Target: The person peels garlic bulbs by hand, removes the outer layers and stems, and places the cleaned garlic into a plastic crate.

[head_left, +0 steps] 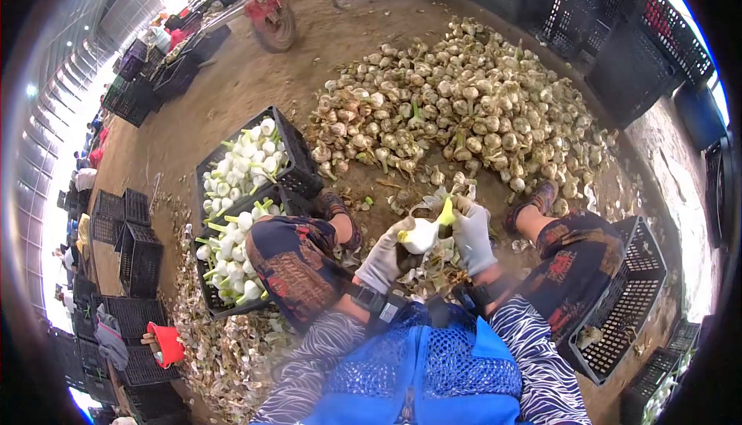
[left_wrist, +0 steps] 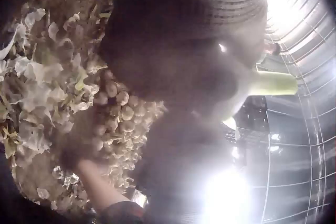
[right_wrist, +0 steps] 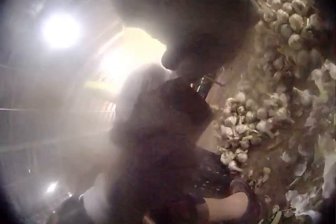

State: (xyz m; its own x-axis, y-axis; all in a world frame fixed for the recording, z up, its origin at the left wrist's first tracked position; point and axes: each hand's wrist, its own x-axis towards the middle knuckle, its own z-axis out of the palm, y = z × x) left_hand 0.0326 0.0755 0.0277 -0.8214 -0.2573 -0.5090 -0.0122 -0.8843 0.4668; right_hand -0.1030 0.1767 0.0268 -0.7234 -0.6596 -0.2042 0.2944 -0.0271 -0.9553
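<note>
In the head view, a peeled white garlic bulb [head_left: 420,236] with a short green stem is held up between the knees. My gloved left hand [head_left: 382,261] grips the bulb from its left side. My gloved right hand [head_left: 473,238] has its fingers at the stem and pinches there. The stem [left_wrist: 275,84] sticks out past dark, blurred fingers in the left wrist view. In the right wrist view the hand is dark and hazy, and its fingertips are hidden. Loose papery skins lie on the ground below both hands.
A big heap of unpeeled garlic [head_left: 479,108] covers the ground ahead. Two black crates [head_left: 297,164] of peeled bulbs stand left of the legs. Another black crate [head_left: 630,301] stands by the right knee. A wheelbarrow [head_left: 274,19] and a red bucket [head_left: 165,345] are farther off.
</note>
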